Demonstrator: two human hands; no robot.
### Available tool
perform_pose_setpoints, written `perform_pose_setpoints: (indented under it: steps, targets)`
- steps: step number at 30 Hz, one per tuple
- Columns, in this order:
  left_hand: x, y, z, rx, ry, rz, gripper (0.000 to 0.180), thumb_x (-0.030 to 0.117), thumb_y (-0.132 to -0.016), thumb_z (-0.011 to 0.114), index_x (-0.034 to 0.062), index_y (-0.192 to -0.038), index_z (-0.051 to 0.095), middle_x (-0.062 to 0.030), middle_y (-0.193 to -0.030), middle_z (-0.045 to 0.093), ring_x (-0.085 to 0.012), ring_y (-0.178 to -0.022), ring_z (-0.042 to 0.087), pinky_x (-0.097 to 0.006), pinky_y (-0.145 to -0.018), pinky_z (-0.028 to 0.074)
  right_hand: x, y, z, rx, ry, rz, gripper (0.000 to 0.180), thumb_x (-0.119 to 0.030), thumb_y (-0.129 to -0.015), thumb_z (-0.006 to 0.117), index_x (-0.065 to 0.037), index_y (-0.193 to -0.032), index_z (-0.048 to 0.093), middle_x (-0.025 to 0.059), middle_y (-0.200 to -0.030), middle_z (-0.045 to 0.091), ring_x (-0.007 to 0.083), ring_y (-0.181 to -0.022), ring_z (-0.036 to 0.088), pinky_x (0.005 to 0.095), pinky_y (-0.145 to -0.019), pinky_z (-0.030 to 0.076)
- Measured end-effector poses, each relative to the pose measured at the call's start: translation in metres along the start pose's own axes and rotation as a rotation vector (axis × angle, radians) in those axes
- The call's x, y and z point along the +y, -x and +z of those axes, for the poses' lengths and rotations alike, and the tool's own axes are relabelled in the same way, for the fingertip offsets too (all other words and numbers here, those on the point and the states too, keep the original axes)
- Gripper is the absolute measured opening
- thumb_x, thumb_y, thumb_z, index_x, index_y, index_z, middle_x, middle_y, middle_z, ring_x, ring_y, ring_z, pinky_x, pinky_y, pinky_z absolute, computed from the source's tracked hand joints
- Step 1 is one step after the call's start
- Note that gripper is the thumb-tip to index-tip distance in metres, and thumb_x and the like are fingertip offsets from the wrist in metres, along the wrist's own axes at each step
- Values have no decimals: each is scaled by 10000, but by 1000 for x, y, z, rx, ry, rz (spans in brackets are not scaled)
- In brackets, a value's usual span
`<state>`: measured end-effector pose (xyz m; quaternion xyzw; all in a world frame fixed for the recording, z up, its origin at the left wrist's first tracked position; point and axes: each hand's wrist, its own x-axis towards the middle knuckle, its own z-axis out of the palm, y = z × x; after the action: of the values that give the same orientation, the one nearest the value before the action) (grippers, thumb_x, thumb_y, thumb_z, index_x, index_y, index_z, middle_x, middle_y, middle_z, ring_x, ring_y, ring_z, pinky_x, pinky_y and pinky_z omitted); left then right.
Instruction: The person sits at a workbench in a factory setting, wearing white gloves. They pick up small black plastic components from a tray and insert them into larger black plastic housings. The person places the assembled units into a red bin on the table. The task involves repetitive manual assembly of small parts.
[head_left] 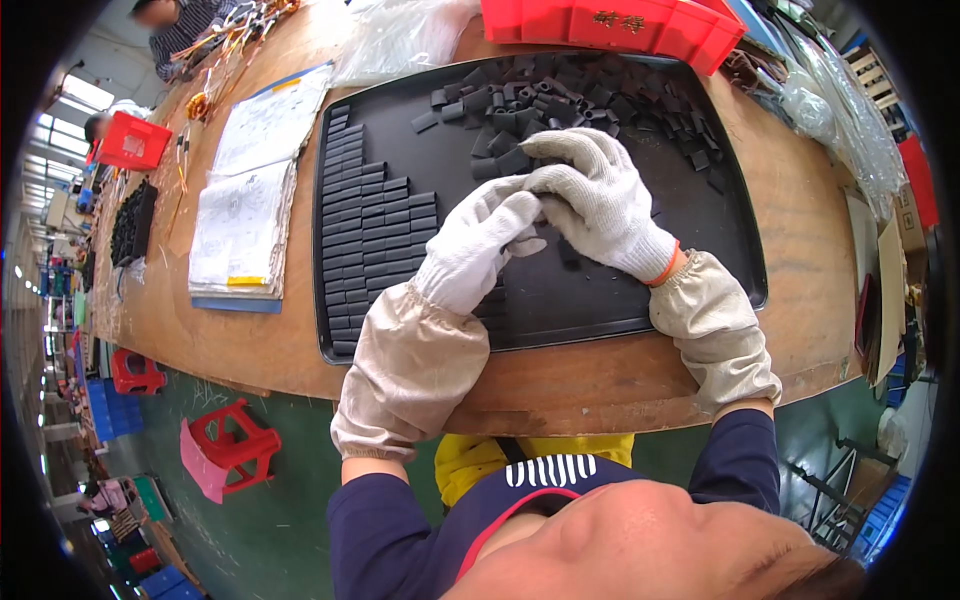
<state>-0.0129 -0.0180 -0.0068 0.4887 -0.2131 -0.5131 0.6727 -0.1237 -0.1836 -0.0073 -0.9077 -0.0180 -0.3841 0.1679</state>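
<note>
My left hand point(472, 248) and my right hand point(612, 205), both in white knit gloves, meet over the middle of a black tray point(600, 308). Their fingertips are pinched together and touch. Whatever lies between them is hidden by the gloves. Short black tube pieces point(362, 225) lie side by side in neat rows along the tray's left part, next to my left hand. Beyond my right hand spreads a loose heap of similar black pieces point(560, 100), some flat and some round. A few lie close to my right fingers.
Left of the tray lies an open stack of papers point(245, 190) on a blue folder. Behind the tray are a red bin point(610, 28) and clear plastic bags point(400, 40). Plastic wrap point(825, 110) covers the far right. A red stool point(235, 445) stands on the green floor.
</note>
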Motion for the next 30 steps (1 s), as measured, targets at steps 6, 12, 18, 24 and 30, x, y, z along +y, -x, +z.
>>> perform_pose_setpoints:
  steps: [6, 12, 18, 24, 30]
  targets:
    - [3, 0, 1, -11, 5, 0, 448, 333, -1014, 655, 56, -1357, 578, -4, -1125, 661, -64, -959, 604, -265, -836, 524, 12, -2, -6, 40, -208, 65, 271, -100, -726, 812, -179, -967, 718, 43, -1162, 686, 314, -1102, 638, 426, -947, 506]
    - [6, 3, 6, 63, -396, 33, 474, 395, -993, 677, 70, -1327, 595, 3, -1131, 659, -62, -974, 579, -241, -771, 471, 3, -5, -6, 6, -130, -51, 261, -124, -725, 822, -164, -962, 719, 58, -1155, 684, 311, -1090, 639, 431, -930, 513]
    - [5, 3, 8, 79, -338, 12, 466, 399, -996, 670, 74, -1321, 597, -11, -1115, 652, -64, -921, 566, -245, -770, 471, 10, -2, -7, -20, -150, -31, 276, -115, -706, 828, -158, -956, 722, 64, -1156, 686, 313, -1087, 636, 415, -916, 521]
    - [7, 1, -1, -39, -185, -48, 424, 352, -1019, 638, 60, -1324, 603, -15, -1037, 615, -55, -816, 509, -225, -742, 466, 16, -7, -13, -25, -263, -39, 249, -183, -807, 804, -114, -1030, 716, 84, -1147, 695, 335, -1070, 651, 422, -926, 523]
    - [14, 6, 1, 34, -49, -60, 457, 289, -999, 673, 40, -1374, 594, -24, -1087, 632, -23, -806, 541, -182, -719, 489, 71, 3, -13, -23, 225, 232, 228, -197, -899, 699, -174, -1126, 707, 66, -1098, 684, 309, -1059, 637, 436, -932, 503]
